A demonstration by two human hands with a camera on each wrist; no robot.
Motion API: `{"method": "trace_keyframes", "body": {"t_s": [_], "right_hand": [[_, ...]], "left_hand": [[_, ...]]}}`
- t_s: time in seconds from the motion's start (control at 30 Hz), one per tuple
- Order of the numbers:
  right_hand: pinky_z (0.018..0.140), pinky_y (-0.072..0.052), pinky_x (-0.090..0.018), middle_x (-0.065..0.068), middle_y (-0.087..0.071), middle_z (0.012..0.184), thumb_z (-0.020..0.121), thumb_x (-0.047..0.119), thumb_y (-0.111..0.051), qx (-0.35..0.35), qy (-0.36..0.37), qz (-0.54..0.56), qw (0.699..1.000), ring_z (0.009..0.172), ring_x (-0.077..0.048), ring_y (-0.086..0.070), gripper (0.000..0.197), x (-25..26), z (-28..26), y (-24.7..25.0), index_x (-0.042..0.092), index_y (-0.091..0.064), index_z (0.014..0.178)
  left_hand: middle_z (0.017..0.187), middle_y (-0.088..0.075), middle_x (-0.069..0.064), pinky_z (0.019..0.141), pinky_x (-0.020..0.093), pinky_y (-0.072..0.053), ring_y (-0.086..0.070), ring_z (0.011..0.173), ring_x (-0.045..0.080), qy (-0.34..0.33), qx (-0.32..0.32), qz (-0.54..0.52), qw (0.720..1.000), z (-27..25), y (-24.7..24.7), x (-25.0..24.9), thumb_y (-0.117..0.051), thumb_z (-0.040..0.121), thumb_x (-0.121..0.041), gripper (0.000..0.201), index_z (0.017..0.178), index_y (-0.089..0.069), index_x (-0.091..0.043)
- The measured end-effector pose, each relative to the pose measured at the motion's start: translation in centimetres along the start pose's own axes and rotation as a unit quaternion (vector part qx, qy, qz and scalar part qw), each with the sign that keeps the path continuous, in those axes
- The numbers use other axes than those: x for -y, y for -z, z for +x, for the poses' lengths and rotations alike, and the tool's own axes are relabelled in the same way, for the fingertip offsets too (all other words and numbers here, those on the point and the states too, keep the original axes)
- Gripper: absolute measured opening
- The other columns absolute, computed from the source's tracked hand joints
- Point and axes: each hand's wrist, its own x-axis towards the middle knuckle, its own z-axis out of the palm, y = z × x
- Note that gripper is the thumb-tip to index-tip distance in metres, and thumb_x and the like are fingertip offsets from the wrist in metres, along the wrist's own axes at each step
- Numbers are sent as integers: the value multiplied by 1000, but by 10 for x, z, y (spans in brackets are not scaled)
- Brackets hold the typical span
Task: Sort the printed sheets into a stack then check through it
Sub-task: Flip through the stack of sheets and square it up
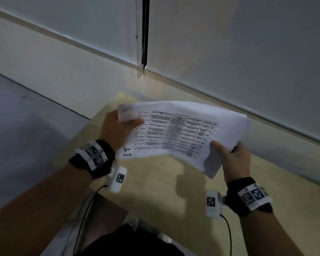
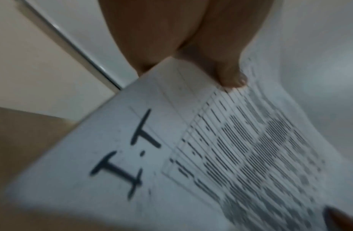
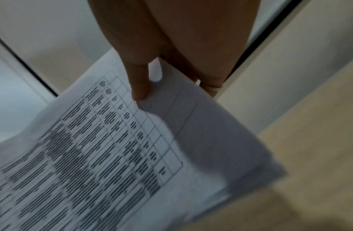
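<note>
White paper stack [image 1: 181,133] held in the air over the desk [image 1: 155,191], not resting on it. Left hand [image 1: 116,130] grips the 9 o'clock short edge, thumb curled over the top sheet, fingers hidden under. Right hand [image 1: 235,159] grips the 4 o'clock corner, thumb on top, fingers behind the paper; a thin dark item, maybe a pen, shows at its fingers, can't confirm. Both hands closed on the stack.

Key relation: stack's long axis runs 9 to 3, slightly tilted, spanning between the two hands, one at each end. Neither hand is nearer; each already has its end. Sheets bow in the middle and edges at the right end look uneven, so likely squaring up or about to leaf through. Judgement: a thumb on the right end would fan pages while the left end stays clamped.

Writing: handwritten "I.T" [image 2: 128,154] in black marker at the near-left corner of the top sheet. Printed table [image 3: 96,148] with rows and columns of text fills the sheet; text too blurred to read. No brands seen.
</note>
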Motion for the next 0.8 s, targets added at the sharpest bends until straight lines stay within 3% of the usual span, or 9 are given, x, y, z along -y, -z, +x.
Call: {"method": "trace_keyframes", "body": {"t_s": [0.1, 0.2, 0.3, 0.43, 0.53, 0.6, 0.67, 0.73, 0.8], "right_hand": [[57, -51, -37, 7, -71, 73, 81, 11, -78, -51, 47, -71, 995, 68, -14, -65, 21, -11, -22, -1, 27, -66, 73], [61, -52, -47, -9, -67, 75, 85, 16, -72, 4, 9, -194, 981, 74, -32, -67, 26, -45, -43, -5, 31, -60, 67], [67, -48, -31, -3, -68, 80, 83, 6, -74, -2, -50, -146, 988, 75, -18, -67, 15, -64, -51, -5, 19, -66, 82], [63, -47, -5, 11, -67, 85, 83, 0, -72, -11, -41, -135, 990, 72, 12, -64, 18, -68, -50, -6, 14, -68, 95], [54, -41, 2, 0, -70, 84, 84, 7, -74, -13, -35, -153, 988, 76, -13, -67, 13, -61, -44, -9, 7, -71, 97], [49, -40, -1, -3, -68, 81, 83, 13, -76, -32, -29, -159, 986, 72, -17, -61, 16, -51, -37, -9, 3, -69, 95], [55, -44, -2, 1, -65, 89, 83, 10, -75, -35, -40, -146, 988, 75, -13, -61, 28, -50, -30, -6, 5, -61, 107], [76, -53, -21, -5, -64, 109, 88, 11, -71, 9, -108, -170, 979, 89, -20, -61, 51, -65, -28, -6, 6, -46, 132], [97, -48, -40, -12, -54, 135, 92, 10, -64, 67, -199, -224, 952, 112, -31, -58, 68, -93, -27, -7, 11, -26, 149]], "left_hand": [[96, -72, -6, 66, 11, -50, -68, 84, -2, 8, -24, -19, 999, -22, -7, 28, -84, 75, -9, 34, 104, -70, -1], [95, -70, -15, 73, 23, -51, -66, 84, -2, 77, 64, 67, 993, -44, -8, 71, -81, 77, -25, 32, 103, -66, -15], [115, -71, -7, 95, 39, -53, -66, 106, 9, 75, 96, 107, 987, -55, -6, 98, -72, 88, -28, 32, 119, -65, -19], [117, -71, -5, 96, 34, -52, -66, 110, 11, 64, 58, 108, 990, -50, -10, 95, -66, 93, -24, 31, 123, -65, -17], [106, -71, -1, 86, 32, -52, -67, 100, 19, 65, 32, 97, 993, -41, -14, 82, -69, 90, -16, 23, 113, -66, -14], [103, -71, 1, 80, 32, -53, -67, 93, 19, 71, 36, 93, 992, -26, -11, 73, -70, 88, -16, 25, 113, -65, -14], [109, -69, 2, 80, 35, -54, -66, 95, 19, 86, 65, 109, 988, -14, -5, 72, -72, 87, -20, 35, 119, -61, -13], [118, -64, 3, 84, 37, -50, -62, 101, 23, 131, 107, 164, 972, -14, -5, 82, -73, 87, -27, 44, 125, -54, -12], [114, -62, -2, 83, 32, -45, -59, 98, 20, 174, 134, 202, 954, -23, -10, 99, -71, 89, -27, 39, 120, -53, -12]]}}
